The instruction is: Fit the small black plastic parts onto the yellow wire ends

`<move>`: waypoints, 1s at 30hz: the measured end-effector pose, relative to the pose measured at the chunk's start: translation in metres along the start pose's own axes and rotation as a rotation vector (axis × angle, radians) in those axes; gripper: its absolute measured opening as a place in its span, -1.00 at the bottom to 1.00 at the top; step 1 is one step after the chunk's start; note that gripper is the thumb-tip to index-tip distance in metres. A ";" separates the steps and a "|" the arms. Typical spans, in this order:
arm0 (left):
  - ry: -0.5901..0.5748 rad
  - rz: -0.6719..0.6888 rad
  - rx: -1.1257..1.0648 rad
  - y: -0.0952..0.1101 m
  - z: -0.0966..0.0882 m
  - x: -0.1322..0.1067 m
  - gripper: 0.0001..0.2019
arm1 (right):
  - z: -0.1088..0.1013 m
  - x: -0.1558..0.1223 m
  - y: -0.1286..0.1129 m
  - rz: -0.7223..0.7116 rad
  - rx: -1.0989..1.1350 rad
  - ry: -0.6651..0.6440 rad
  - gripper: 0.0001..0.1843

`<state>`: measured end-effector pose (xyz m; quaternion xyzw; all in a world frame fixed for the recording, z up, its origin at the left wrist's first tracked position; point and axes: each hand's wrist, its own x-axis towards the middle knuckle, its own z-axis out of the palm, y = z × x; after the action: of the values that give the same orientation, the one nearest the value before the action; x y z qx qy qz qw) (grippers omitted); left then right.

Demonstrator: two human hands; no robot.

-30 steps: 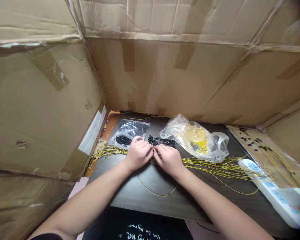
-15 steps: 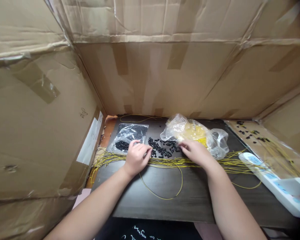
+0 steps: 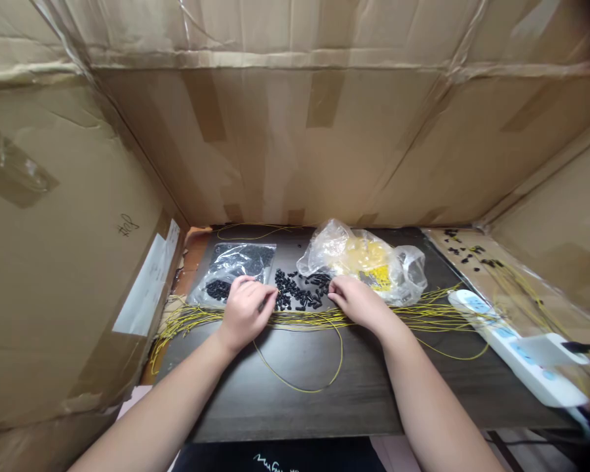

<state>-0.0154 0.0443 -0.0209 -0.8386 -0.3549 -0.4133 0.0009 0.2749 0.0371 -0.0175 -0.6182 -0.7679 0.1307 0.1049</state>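
Observation:
My left hand (image 3: 248,308) is closed, thumb and fingers pinched on a thin yellow wire (image 3: 295,389), whose tip peeks out by the fingertips. That wire loops down over the dark table. Beside the fingertips lies a spread of small black pieces (image 3: 286,285), some short, some longer and tube-like. At the right edge of this spread, my right hand (image 3: 356,300) has its thumb and fingers drawn together; whatever is between them is hidden. Under both hands runs a long bundle of yellow wires (image 3: 299,320).
A clear bag (image 3: 243,260) of black pieces lies behind my left hand, a crumpled bag with yellow contents (image 3: 381,275) behind my right. A white power strip (image 3: 504,341) with a plug sits at right, near cardboard (image 3: 452,239) with capped wires. Cardboard walls (image 3: 270,164) enclose the table (image 3: 285,413).
The view has turned a little to the right, so everything sits further left. Both hands keep nearly the same places and pinched shapes beside the black pieces.

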 end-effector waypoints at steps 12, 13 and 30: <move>0.062 0.085 0.008 0.019 -0.003 0.001 -0.93 | 0.005 -0.011 -0.055 -0.205 0.550 0.264 -0.83; 0.070 0.093 0.014 0.020 -0.004 0.001 -0.93 | 0.008 -0.012 -0.064 -0.221 0.614 0.267 -0.81; 0.099 0.194 0.136 0.027 -0.006 0.000 -0.91 | 0.015 -0.024 -0.096 -0.279 0.673 0.394 -0.84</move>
<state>-0.0037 0.0223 -0.0094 -0.8455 -0.2989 -0.4273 0.1150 0.1870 -0.0069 -0.0004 -0.4524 -0.7241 0.2382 0.4628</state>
